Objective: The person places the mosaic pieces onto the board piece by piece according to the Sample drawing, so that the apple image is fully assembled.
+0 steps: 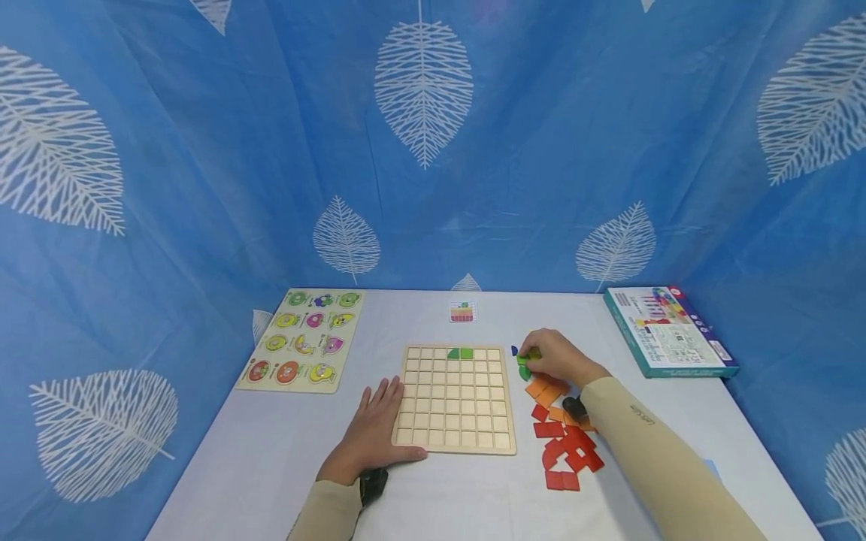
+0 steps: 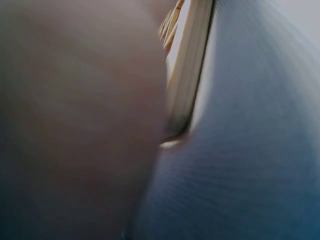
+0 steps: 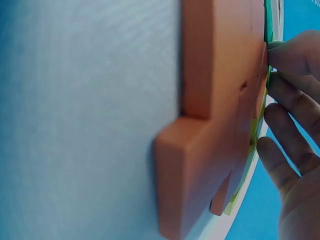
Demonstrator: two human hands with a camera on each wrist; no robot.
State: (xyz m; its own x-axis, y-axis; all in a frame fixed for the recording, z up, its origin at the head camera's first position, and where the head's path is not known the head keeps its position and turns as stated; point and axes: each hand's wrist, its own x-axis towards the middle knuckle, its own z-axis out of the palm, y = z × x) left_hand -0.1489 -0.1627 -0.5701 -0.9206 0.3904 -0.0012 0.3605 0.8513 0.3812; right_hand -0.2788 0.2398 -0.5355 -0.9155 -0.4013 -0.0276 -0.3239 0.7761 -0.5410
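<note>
Square wooden grid board (image 1: 455, 398): two green tiles (image 1: 461, 353) seated in top row, all other cells bare. Left hand (image 1: 376, 430) flat, fingers straight, touching board's left edge. Right hand (image 1: 556, 359) fingers curled on green tile (image 1: 528, 357) at fingertips; orange and red tiles (image 1: 561, 436) loose just behind the fingers, unplaced.

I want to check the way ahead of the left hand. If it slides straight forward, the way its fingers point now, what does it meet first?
The left hand lies flat beside the wooden grid board, fingers pointing away from the person. Straight ahead is bare white table. The fruit puzzle board seems to lie left of that line, though depth is uncertain.
</note>
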